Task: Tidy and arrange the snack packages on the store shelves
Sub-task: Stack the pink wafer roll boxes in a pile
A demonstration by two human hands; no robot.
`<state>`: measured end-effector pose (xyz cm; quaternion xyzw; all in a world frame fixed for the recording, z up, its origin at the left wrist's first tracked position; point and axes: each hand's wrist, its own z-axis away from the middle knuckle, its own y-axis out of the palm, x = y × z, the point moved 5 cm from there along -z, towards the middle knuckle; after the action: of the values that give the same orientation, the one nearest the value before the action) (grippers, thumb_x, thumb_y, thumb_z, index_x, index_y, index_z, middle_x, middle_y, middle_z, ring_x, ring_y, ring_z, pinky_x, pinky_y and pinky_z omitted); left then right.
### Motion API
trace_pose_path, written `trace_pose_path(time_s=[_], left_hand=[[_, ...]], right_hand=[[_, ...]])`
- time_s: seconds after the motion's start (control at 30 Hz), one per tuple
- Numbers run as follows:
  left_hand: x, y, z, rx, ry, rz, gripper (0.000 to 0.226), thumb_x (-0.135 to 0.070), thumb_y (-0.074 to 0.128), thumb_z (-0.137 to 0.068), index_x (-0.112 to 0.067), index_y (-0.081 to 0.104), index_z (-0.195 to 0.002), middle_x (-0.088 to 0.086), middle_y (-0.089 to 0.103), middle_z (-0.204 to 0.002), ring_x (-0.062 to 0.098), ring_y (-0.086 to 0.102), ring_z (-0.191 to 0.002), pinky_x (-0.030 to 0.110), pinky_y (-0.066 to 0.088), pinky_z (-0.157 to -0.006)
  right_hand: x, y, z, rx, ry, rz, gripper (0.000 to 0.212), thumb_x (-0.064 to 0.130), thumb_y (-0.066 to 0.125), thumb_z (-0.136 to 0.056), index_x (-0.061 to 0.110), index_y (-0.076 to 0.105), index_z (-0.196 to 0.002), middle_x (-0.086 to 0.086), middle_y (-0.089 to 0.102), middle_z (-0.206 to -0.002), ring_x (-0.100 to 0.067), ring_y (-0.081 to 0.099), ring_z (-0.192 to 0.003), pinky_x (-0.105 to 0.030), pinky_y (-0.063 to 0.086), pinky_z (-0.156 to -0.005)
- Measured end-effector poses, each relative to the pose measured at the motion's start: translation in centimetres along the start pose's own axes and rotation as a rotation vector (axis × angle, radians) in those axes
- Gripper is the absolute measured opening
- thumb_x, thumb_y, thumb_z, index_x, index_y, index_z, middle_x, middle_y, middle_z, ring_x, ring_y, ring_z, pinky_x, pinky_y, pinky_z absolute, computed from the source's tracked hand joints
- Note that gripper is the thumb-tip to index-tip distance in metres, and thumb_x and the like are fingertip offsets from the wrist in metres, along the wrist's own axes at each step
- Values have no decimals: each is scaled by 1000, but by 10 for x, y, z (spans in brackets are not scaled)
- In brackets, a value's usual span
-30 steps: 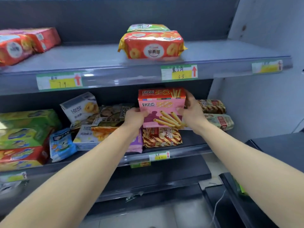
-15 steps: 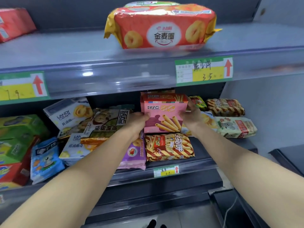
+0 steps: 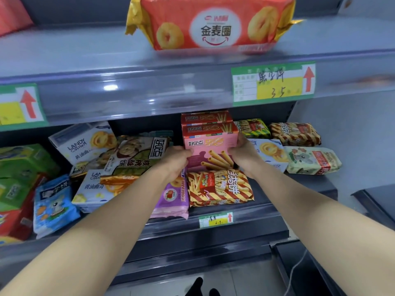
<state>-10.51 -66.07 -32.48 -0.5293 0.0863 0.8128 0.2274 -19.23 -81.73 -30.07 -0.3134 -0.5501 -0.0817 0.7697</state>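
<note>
My left hand (image 3: 177, 161) and right hand (image 3: 243, 154) clamp the pink box (image 3: 210, 144) from both sides, nearly seated; the jumbled packs (image 3: 132, 159) at nine o'clock await sorting

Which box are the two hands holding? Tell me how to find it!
Look at the lower shelf, below the green price tag marked 3.5. In the middle, the left hand and right hand hold a pink box of biscuit rolls upright, just behind the red-striped fries bag. It is the front one; a matching box stands behind it.
</note>
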Motion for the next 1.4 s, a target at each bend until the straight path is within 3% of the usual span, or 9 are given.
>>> trace_pose_path(time_s=[0.07, 0.27, 0.37, 0.47, 0.63, 0.7, 1.0, 1.17, 1.4], left_hand=[[-1, 1, 3, -6, 0, -36, 8, -12, 52, -96, -9, 57, -90, 5, 66, -92, 11, 61, -80, 20, 43, -65], [-3, 0, 15, -34, 19, -130, 10, -15, 54, -93, -11, 60, -100, 10, 68, -109, 22, 64, -97, 36, 49, -92], [-12, 3, 35, -53, 61, -194, 14, -14, 52, -94, -15, 59, -107, 6, 66, -111, 20, 63, -99, 34, 50, -90], [-21, 6, 61, -67, 133, -261, 26, -7, 51, -92, -12, 57, -117, 9, 65, -115, 24, 62, -105, 39, 51, -94], [-31, 8, 116, -68, 215, -363, 44, -8, 50, -92, -7, 46, -136, 9, 56, -132, 24, 56, -117, 41, 44, -103], [-38, 8, 144, -86, 260, -408, 43, -10, 49, -94, -10, 46, -137, 6, 54, -135, 24, 53, -120, 41, 42, -105], [-81, -4, 274, -166, 565, -516, 38, -10, 52, -92, -14, 55, -129, 1, 59, -128, 13, 55, -114, 23, 43, -95], [-106, -19, 331, -195, 677, -497, 34, -12, 54, -92, -16, 58, -125, -3, 61, -121, 7, 57, -101, 16, 42, -84], [-139, -58, 376, -269, 764, -474, 30, -12, 53, -93, -15, 60, -122, -6, 61, -114, 5, 56, -101, 4, 40, -75]], right_hand=[[2, 0, 0, 19, -8, 44, 52, -11, 39, -82, 22, 50, -122, -3, 66, -107, -28, 63, -103, -49, 53, -88], [10, -7, 22, 36, 39, 114, 22, 4, 47, -91, 18, 55, -106, -6, 62, -106, -25, 57, -101, -33, 48, -86], [14, -18, 42, -13, 52, 76, 37, 14, 53, -92, 6, 47, -128, -13, 56, -126, -26, 53, -113, -29, 41, -85], [15, -28, 61, -19, 22, 41, 42, 12, 55, -92, 5, 45, -132, -4, 55, -113, -16, 48, -97, -23, 36, -80], [33, -35, 112, 76, -79, 123, 51, 21, 56, -93, 7, 41, -140, -6, 48, -142, -22, 46, -128, -34, 36, -108], [41, -37, 134, 105, -115, 157, 53, 23, 55, -94, 9, 39, -142, -6, 45, -144, -23, 44, -130, -34, 34, -108], [107, -52, 232, 86, -467, 194, 47, 27, 56, -93, 14, 47, -138, -1, 52, -138, -13, 50, -124, -21, 37, -92], [144, -54, 270, 86, -613, 178, 45, 27, 57, -92, 17, 50, -135, 0, 55, -135, -13, 51, -123, -26, 42, -101], [195, -51, 297, 55, -744, 156, 42, 28, 58, -92, 17, 53, -133, 1, 56, -133, -14, 49, -124, -33, 40, -107]])
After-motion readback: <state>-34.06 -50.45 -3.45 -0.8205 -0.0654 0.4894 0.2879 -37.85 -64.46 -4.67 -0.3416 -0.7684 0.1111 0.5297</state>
